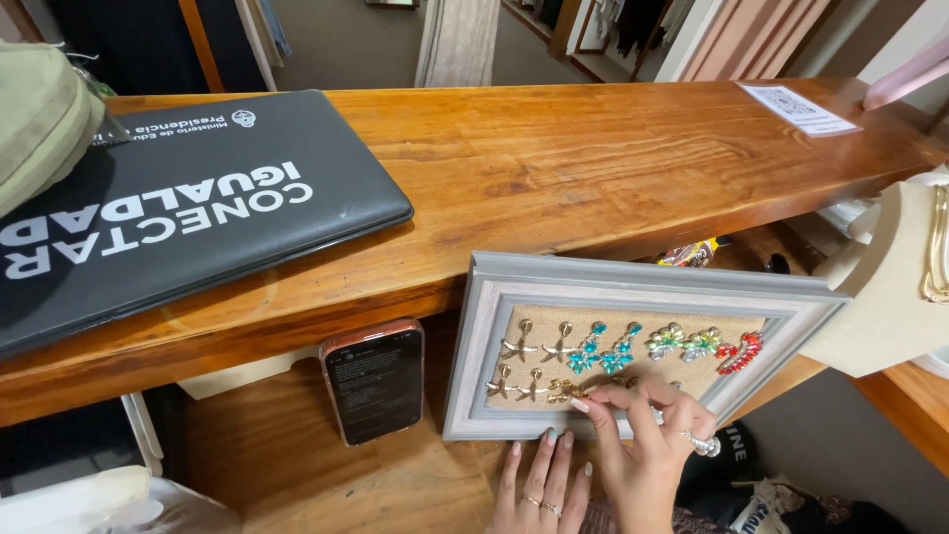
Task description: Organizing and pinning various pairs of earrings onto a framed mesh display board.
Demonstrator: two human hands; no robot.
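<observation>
Burlap lines the inside of a grey picture frame (633, 282) that is propped upright against the front edge of a thick wooden counter (554, 158), and rows of earrings are pinned across it. In the upper row, gold starfish earrings (539, 344) are seen at the left, then a turquoise pair (603, 348), a pale multicoloured flower pair (684, 342) and a red pair (740, 352) at the right. The lower row is filled only at its left, where more gold pieces are hung; the right part of that row is bare burlap, so the display is judged to be partly filled, with room left there. The right hand (643, 450) is raised to the lower row, its thumb and forefinger pressed together around a small gold earring (568, 391) on the burlap; a large ring is worn on it. The left hand (544, 485) is laid flat with fingers loosely spread, the fingertips resting against the bottom rail of the frame, nothing being held. Just left of the frame, a phone (374, 381) in a coppery case is leaned on the lower shelf. On the counter top, far left, a closed dark laptop (188, 213) is lying beside an olive fabric bag (35, 119). At the right edge, a cream necklace bust (885, 297) is partly visible.
</observation>
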